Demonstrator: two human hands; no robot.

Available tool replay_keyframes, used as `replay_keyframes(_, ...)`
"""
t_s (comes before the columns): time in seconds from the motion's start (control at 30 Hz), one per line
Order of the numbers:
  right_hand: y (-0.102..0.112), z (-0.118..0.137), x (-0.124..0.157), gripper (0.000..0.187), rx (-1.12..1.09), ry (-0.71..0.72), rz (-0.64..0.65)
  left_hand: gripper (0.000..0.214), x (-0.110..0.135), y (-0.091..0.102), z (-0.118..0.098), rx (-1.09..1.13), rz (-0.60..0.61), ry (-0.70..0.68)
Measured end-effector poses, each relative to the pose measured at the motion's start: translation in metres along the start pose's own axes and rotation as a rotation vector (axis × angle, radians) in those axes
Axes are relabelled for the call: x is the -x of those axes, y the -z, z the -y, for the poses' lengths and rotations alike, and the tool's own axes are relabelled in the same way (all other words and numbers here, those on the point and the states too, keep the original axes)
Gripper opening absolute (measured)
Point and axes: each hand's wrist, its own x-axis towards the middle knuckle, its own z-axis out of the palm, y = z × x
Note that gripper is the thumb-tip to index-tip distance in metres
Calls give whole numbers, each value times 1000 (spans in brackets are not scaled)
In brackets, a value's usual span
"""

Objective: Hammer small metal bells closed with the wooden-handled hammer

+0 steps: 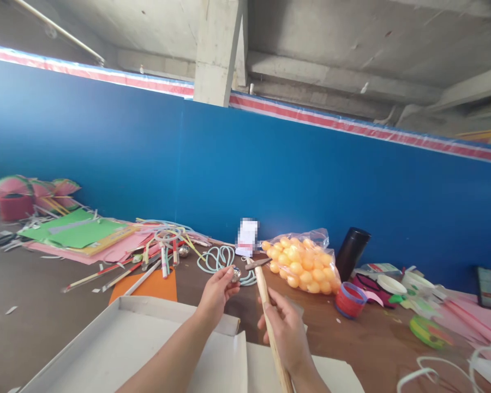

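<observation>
Between the thumb and fingers of my left hand is a small shiny silver ball, perhaps a bell. My right hand is wrapped round the wooden handle of a hammer, which stands tilted with its dark metal head up, just right of the ball. Behind my left hand lies a coil of pale blue cord. Both hands are above the near side of the brown table, over an open white cardboard box. A second silver ball rests among strips to the left.
A clear bag of orange balls sits behind the hammer, beside a black bottle and a red cup. Green paper sheets and sticks lie left. A green tape roll is at right. A blue partition stands behind the table.
</observation>
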Motion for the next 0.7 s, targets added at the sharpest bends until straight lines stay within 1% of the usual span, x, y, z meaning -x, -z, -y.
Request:
replay_keyframes(0.07, -1, 1, 0, 45, 2, 0, -1, 29, 0, 0, 1, -1, 6, 0)
replay_keyframes(0.13, -2, 1, 0, 42, 21, 6, 28, 29, 0, 0, 1, 6, 7, 1)
replay_keyframes(0.23, -2, 4, 2, 42, 27, 7, 34, 26, 0, 0, 0, 69, -2, 22)
replay_keyframes(0.37, 0, 12, 5, 44, 5, 3, -45, 25, 2, 1, -4, 214, 65, 149)
replay_keyframes(0.47, 0, 17, 7, 45, -13, 15, -67, 28, 3, 2, -7, 282, 115, 217)
replay_keyframes(0.6, -5, 15, 9, 50, -42, 47, -68, 31, 3, 2, -6, 300, 125, 211)
replay_keyframes(0.7, -8, 7, 9, 53, -29, 97, -100, 29, 3, 0, -5, 269, 99, 192)
